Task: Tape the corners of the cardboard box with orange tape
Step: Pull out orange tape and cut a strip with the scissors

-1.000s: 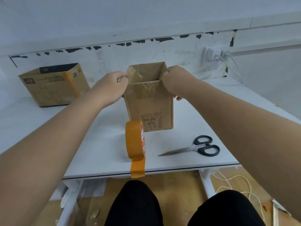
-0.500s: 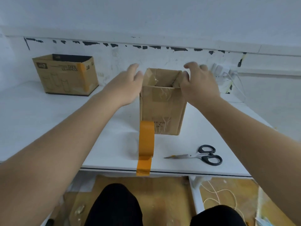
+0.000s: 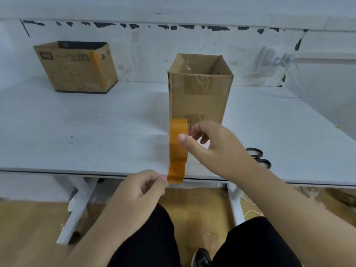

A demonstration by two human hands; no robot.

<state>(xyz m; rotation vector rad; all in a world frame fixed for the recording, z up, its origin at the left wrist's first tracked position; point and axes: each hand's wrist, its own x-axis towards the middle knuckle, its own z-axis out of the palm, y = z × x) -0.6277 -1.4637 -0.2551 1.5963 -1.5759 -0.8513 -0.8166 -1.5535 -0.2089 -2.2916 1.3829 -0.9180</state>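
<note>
Tall open-topped brown cardboard box [image 3: 199, 93] stands upright mid-table on the white tabletop [image 3: 96, 132], near face toward the camera, old clear tape patches on it, no orange on any corner that shows. Neither hand touches it.

Orange tape roll [image 3: 178, 139] stands on edge just in front of the box's lower left corner, its loose orange tape tail [image 3: 175, 173] running down over the table's front edge, apparently stuck there so the end stays findable.

Right hand [image 3: 212, 145] comes in from the right at the roll: thumb tip over the roll's near face, fingers curled behind its right side. Looks like a closing grasp, likely to steady the roll for unrolling; whether it really clamps yet, cannot tell, too blurred.

Left hand [image 3: 140, 189] sits below the table edge, fingertips drawn together right at the tail's lower left corner. Reads as pinching the tail to peel it off, but contact isn't clear, so cannot tell.

Judgement: step is pulling a length of tape; no corner taped yet.

Around: black-handled scissors [image 3: 258, 157] lie on the table right of the roll, mostly hidden behind the right forearm, which is in the way of reaching them. Second, wider brown printed cardboard box [image 3: 75, 68] sits far left by the wall, well apart, already with an orange strip on its near corner. White cables at the wall, far right.
</note>
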